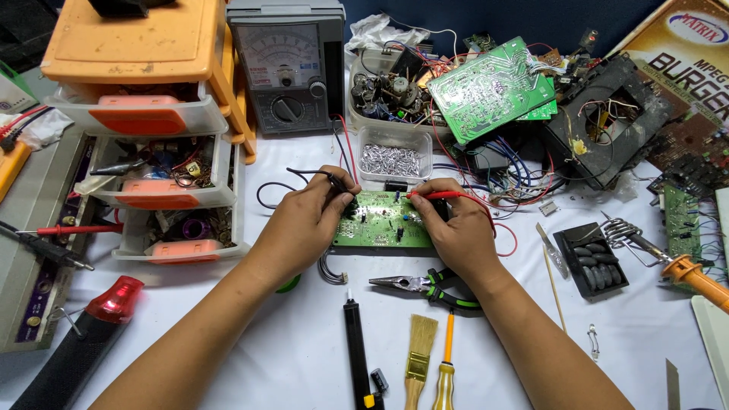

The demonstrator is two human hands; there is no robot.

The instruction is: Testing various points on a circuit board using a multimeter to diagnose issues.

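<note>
My left hand (304,224) is closed around a slim black test probe (334,182) and my right hand (456,228) around a slim red test probe (437,195), both tips set on the small green rectangular circuit board (380,224) lying flat on the white table (304,349) between my hands. Just near of the board lie green-handled pliers (425,285); the grey analogue multimeter (287,68) stands far-left of it.

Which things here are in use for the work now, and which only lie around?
In use: left hand with black probe; right hand with red probe; green board; meter.

Lying about: pliers, brush, screwdriver, soldering iron, drawers.
</note>
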